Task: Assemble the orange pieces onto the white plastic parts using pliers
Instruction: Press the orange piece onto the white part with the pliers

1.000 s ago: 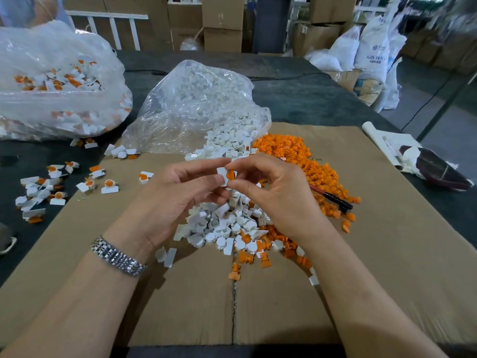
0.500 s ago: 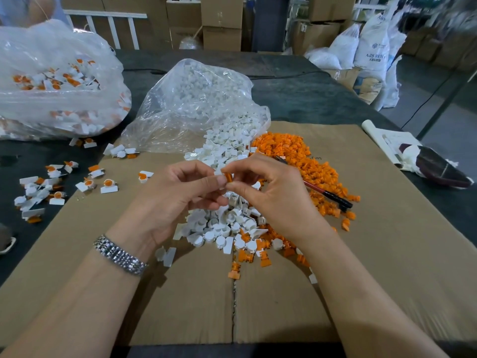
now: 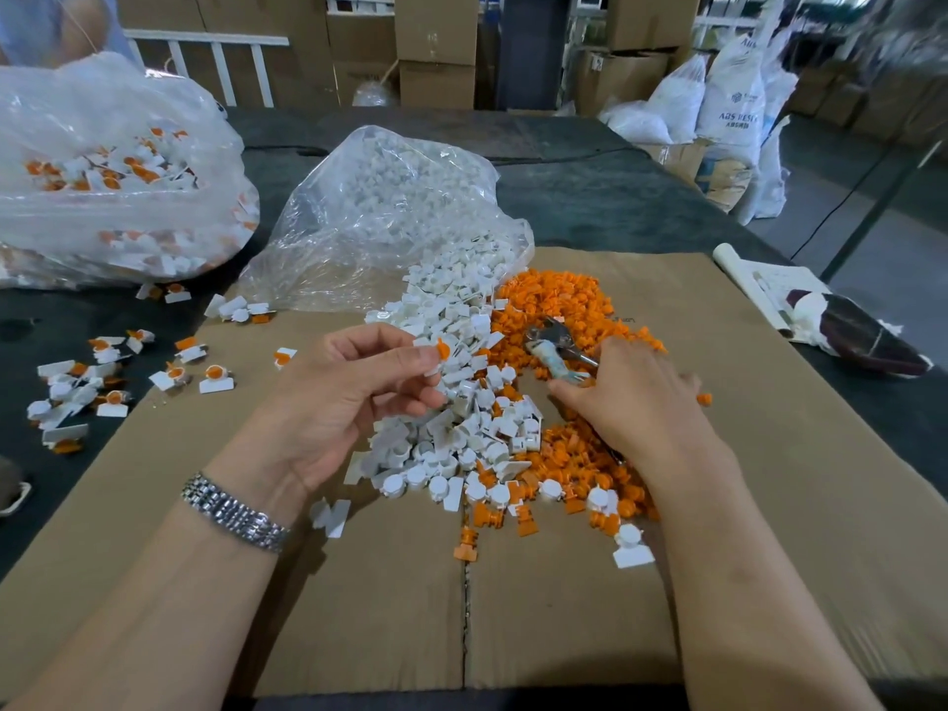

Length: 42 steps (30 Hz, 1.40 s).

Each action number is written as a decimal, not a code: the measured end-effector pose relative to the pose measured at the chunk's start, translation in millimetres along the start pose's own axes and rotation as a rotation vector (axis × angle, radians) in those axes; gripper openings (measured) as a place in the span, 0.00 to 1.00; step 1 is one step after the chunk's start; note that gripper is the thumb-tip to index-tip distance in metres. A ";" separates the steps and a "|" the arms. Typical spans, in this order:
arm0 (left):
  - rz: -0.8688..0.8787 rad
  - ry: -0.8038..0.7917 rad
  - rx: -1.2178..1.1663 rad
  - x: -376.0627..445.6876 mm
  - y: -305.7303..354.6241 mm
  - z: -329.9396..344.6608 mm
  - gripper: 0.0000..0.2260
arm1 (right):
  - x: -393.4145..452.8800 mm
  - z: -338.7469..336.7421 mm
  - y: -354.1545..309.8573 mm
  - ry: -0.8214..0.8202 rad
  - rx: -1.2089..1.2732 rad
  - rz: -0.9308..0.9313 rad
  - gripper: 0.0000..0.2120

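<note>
My left hand (image 3: 354, 392) pinches a white plastic part with an orange piece set in it (image 3: 442, 351), held above the heap of white parts (image 3: 461, 402). My right hand (image 3: 631, 397) lies over the pliers (image 3: 556, 346), which rest on the heap of orange pieces (image 3: 559, 305); the fingers curl around the handles, and the metal jaws stick out towards the far left. Both heaps sit on a flat cardboard sheet (image 3: 769, 454).
A clear bag of white parts (image 3: 379, 213) lies open behind the heaps. A second clear bag (image 3: 102, 171) at far left holds assembled parts, with more of them scattered (image 3: 102, 382) on the dark table. A rolled paper and dark object (image 3: 831, 315) lie at right.
My right hand has left the part and moved right and down onto the pliers. My left hand keeps the part with the orange piece and has stayed near the same spot.
</note>
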State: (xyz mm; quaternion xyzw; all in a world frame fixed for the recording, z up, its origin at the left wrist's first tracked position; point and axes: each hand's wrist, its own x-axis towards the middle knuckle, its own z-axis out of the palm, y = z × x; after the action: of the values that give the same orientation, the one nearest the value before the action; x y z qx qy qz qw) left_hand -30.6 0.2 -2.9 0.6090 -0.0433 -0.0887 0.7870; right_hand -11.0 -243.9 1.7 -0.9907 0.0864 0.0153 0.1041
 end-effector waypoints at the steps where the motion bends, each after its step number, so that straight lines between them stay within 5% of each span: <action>1: -0.002 -0.003 -0.003 0.4 -0.1 0.0 0.06 | -0.4 -0.9 -0.4 0.003 -0.002 -0.012 0.24; 7: -0.001 0.025 -0.084 0.4 1.9 1.6 0.06 | -5.7 -13.1 -5.2 0.116 0.012 -0.081 0.15; 10: 0.039 0.043 -0.100 -0.7 3.1 1.9 0.03 | -14.0 -33.5 -10.5 0.091 0.279 -0.121 0.14; 16: 0.106 0.063 -0.148 -4.0 5.9 1.6 0.01 | -48.2 -53.5 -31.5 -0.431 0.539 -0.249 0.12; 19: 0.116 0.074 -0.139 -4.5 8.3 2.7 0.02 | -60.5 -46.5 -43.2 -0.519 0.543 -0.309 0.14; 30: 0.083 0.114 -0.011 -1.8 3.9 5.5 0.07 | -73.3 -37.7 -52.5 -0.493 0.595 -0.364 0.15; 42: -0.134 0.096 0.119 0.7 -1.5 10.3 0.07 | -80.8 1.2 -42.3 -0.246 0.462 -0.342 0.22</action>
State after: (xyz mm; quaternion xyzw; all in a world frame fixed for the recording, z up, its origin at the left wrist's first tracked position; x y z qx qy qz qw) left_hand -31.8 -10.1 -1.7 0.6596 0.0302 -0.1093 0.7430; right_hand -83.2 -189.4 13.0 -0.9317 -0.0938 0.0973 0.3371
